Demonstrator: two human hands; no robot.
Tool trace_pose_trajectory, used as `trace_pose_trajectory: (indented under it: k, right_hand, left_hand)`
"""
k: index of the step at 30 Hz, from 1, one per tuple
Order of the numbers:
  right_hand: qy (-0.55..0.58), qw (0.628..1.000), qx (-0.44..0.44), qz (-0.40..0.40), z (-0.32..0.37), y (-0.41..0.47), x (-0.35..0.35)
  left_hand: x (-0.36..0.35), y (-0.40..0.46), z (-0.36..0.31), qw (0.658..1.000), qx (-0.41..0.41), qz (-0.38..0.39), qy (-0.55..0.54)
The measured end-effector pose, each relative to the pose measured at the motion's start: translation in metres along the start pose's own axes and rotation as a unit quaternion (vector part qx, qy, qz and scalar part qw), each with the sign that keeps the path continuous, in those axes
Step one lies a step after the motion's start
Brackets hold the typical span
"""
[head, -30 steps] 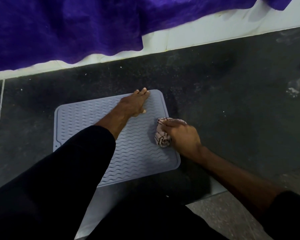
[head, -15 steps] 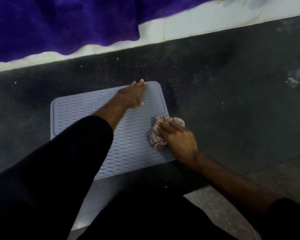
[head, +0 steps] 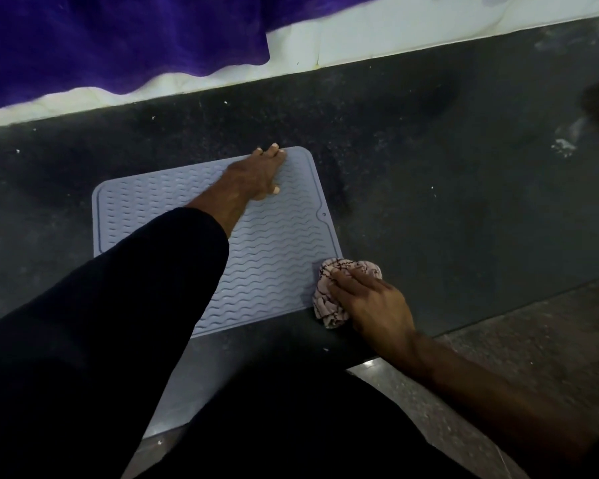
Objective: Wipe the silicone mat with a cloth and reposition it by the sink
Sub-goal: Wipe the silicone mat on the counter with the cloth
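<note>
Pale blue-grey wavy-ribbed silicone mat (head: 274, 257) lies flat on dark speckled stone counter (head: 446, 202), frame centre. Left hand (head: 256, 174) pressed flat on mat's upper edge, fingers straight. Right hand (head: 370, 302) grips bunched pink patterned cloth (head: 329, 305) at mat's lower-right corner.

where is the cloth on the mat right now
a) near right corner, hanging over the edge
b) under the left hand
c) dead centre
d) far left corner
a: the right hand presses the bunched cloth at the near right corner of the mat, part of it overhanging onto the dark counter.
</note>
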State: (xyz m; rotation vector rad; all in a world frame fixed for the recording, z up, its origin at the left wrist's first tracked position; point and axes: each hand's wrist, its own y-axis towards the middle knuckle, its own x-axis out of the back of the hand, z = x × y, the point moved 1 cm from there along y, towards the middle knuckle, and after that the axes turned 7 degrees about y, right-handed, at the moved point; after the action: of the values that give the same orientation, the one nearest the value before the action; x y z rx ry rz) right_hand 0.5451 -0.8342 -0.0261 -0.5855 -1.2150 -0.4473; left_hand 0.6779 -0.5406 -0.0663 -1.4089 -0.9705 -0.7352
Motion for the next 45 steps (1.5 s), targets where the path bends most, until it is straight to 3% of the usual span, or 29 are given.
trace_pose_trajectory:
  k: [6,12,19,25,32,36,42,45]
  right_hand:
    - [-0.027,1.0,0.009,-0.005,0.001,-0.016,-0.005]
    - [0.001,1.0,-0.014,0.006,0.005,-0.005,0.005]
    - [0.087,0.993,-0.015,-0.083,0.052,0.05,0.037]
    - [0.139,0.99,0.016,-0.025,0.124,0.137,0.035]
    - [0.159,0.986,0.032,-0.042,0.191,0.225,0.029]
    - [0.15,0.986,0.037,-0.059,0.213,0.26,0.024]
    - [0.114,0.99,0.049,-0.059,0.236,0.3,0.011]
    - [0.098,0.993,0.049,-0.049,0.245,0.314,0.005]
  left_hand:
    - [0.0,-0.007,-0.002,1.0,0.018,-0.016,-0.014]
    - [-0.012,-0.061,0.03,0.993,0.023,-0.083,-0.082]
    - [-0.036,-0.171,0.143,0.96,0.169,-0.157,-0.156]
    - [-0.052,-0.233,0.206,0.93,0.235,-0.197,-0.205]
    - [-0.052,-0.246,0.248,0.896,0.215,-0.244,-0.304]
    - [-0.045,-0.235,0.261,0.901,0.208,-0.228,-0.304]
    - [-0.024,-0.201,0.279,0.905,0.261,-0.219,-0.256]
    - [-0.018,-0.183,0.287,0.914,0.24,-0.207,-0.252]
